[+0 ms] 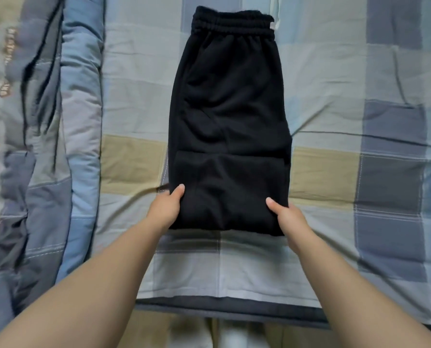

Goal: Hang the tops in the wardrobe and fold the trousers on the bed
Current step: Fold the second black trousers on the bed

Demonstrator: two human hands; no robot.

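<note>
Black trousers (pixel 230 109) lie partly folded on the checked bed sheet (pixel 334 172), elastic waistband at the far end and the folded leg end toward me. My left hand (pixel 165 208) grips the near left corner of the fold, thumb on top and fingers hidden beneath the cloth. At the near right corner my right hand (pixel 288 219) holds the fold the same way, thumb lying on the fabric. No tops or wardrobe are in view.
A bunched quilt (pixel 41 121) in blue, grey and tan patches lies along the left side of the bed. The bed's near edge (pixel 222 307) runs across the bottom, with floor below it.
</note>
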